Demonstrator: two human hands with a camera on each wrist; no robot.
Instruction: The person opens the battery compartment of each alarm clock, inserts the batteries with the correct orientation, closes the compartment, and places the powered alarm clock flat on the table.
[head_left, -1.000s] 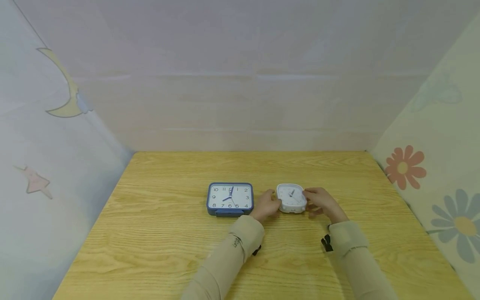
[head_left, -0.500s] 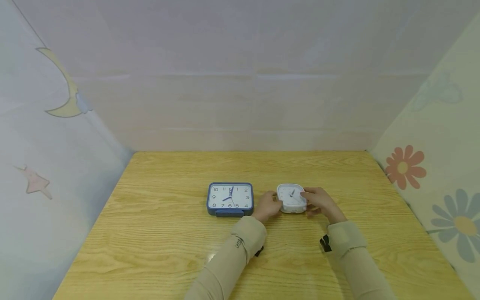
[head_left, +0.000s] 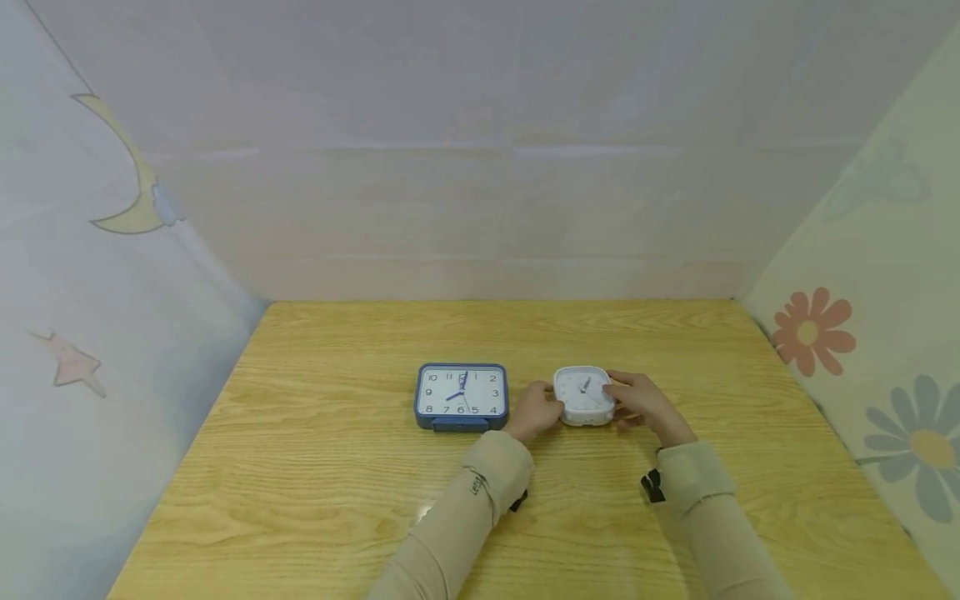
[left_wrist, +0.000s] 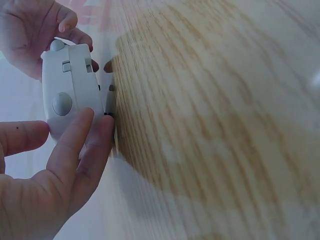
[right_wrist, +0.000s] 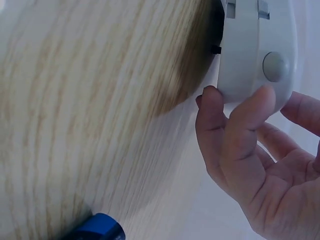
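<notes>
The wooden table (head_left: 300,500) is cut off before its near edge, as are both sleeves (head_left: 450,533). Numerals on the white alarm clock (head_left: 581,388) are too small to read; the right hand (head_left: 647,407) partly hides its rim. The right wrist view crops a blue object (right_wrist: 101,227).

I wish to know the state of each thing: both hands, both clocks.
Left hand: grips the white clock's left side.
Right hand: grips its right side.
White clock: face up, held.
Blue clock: lying face up, not held.
</notes>
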